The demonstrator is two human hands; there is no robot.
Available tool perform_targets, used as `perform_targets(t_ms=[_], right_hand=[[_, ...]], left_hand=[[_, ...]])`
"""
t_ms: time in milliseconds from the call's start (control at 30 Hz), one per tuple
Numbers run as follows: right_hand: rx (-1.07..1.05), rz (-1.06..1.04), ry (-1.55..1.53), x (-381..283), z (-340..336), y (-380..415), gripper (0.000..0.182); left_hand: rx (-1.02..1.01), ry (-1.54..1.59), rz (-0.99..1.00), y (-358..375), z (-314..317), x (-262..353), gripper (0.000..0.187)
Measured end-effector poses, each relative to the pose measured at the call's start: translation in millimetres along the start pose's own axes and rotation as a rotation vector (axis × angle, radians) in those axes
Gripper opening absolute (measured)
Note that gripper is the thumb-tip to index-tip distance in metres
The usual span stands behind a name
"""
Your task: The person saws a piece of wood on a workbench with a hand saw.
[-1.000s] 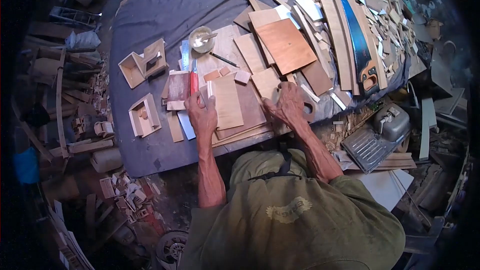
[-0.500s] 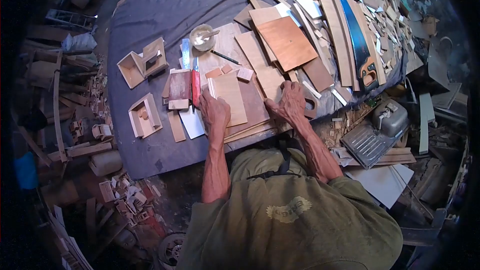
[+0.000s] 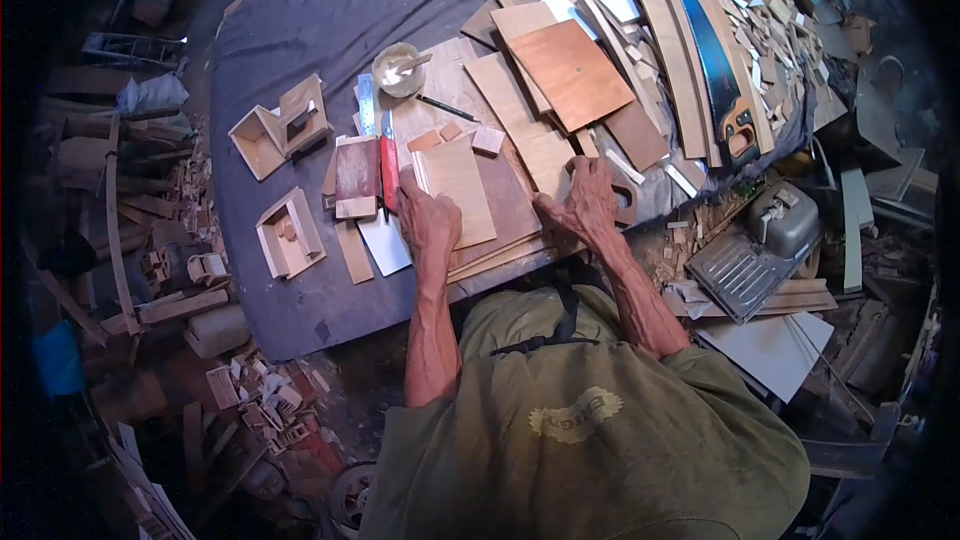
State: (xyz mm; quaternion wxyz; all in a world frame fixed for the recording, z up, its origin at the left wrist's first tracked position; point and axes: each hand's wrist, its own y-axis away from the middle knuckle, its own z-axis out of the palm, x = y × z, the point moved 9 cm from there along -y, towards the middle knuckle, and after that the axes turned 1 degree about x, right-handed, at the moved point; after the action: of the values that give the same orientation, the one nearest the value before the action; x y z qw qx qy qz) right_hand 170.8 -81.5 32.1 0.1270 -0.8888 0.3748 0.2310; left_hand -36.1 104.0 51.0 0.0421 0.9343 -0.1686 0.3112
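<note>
The left hand (image 3: 430, 222) lies flat, fingers spread, pressing down the near-left corner of a pale plywood rectangle (image 3: 458, 190); the right hand (image 3: 588, 202), at three o'clock from it, rests fingers curled on a longer pale board (image 3: 520, 125), though whether it pinches the edge cannot be told. The rectangle sits on a darker brown panel (image 3: 505, 205) near the table's front edge. A red-handled knife (image 3: 388, 168) lies just beside the left hand at eleven o'clock. Judged from this, even downward pressure would keep the pieces from sliding.
</note>
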Motion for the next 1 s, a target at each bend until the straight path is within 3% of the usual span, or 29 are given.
perform_targets(t_ms=[233, 533, 833, 1000], right_hand=[[0.012, -0.106, -0.152, -11.9, -9.8, 14.1, 0.069], [-0.045, -0.223, -0.164, -35.1, -2.9, 13.8, 0.072], [-0.104, -0.125, -0.137, -45.5, 10.5, 31.8, 0.074], [-0.114, -0.193, -0.17, -47.2, 14.1, 33.4, 0.076]], left_hand=[[0.033, 0.015, 0.106, 3.8, -1.9, 0.1, 0.056], [0.002, -0.002, 0.076, 1.7, 2.0, -2.4, 0.053], [-0.001, 0.014, 0.073, -0.2, 4.5, -9.2, 0.051], [-0.084, -0.013, 0.048, -1.2, 5.1, -9.2, 0.064]])
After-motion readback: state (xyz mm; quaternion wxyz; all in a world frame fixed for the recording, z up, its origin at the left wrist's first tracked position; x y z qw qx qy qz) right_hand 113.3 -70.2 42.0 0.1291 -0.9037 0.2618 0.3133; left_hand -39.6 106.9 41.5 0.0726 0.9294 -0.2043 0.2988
